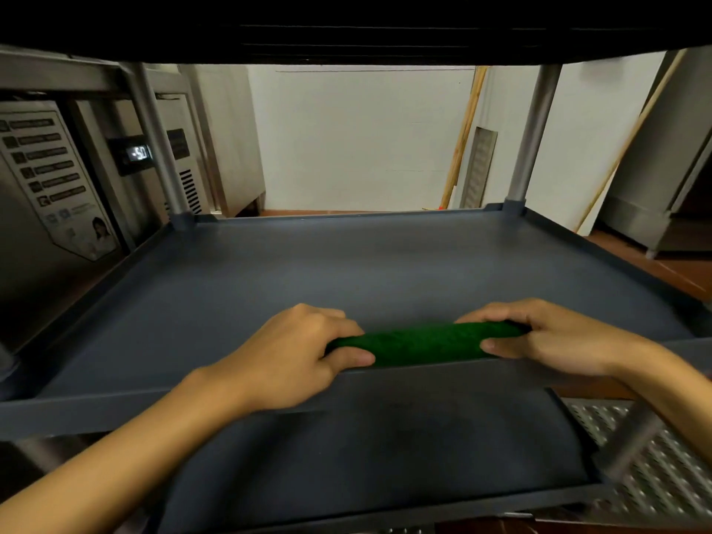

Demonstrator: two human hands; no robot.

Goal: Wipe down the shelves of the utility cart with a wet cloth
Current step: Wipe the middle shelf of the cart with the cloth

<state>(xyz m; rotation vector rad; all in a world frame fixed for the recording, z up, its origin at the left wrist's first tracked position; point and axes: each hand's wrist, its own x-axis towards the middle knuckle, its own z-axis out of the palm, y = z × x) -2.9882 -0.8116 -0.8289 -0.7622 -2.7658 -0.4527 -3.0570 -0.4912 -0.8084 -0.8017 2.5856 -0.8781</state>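
A dark green cloth (420, 343), rolled or folded into a long strip, lies along the front edge of the grey middle shelf (346, 271) of the utility cart. My left hand (300, 352) grips its left end, fingers curled over the top and thumb at the front. Its right end is held the same way by my right hand (547, 337). Below, the lower shelf (385, 449) of the cart shows, dark and dull. The underside of the top shelf (346, 28) fills the upper edge of the view.
Grey cart posts rise at the back left (158, 148) and back right (533, 133). A steel refrigerator unit with a display (133, 154) stands to the left. Wooden handles (462, 136) lean on the white wall behind. A perforated metal grate (655, 456) lies at lower right.
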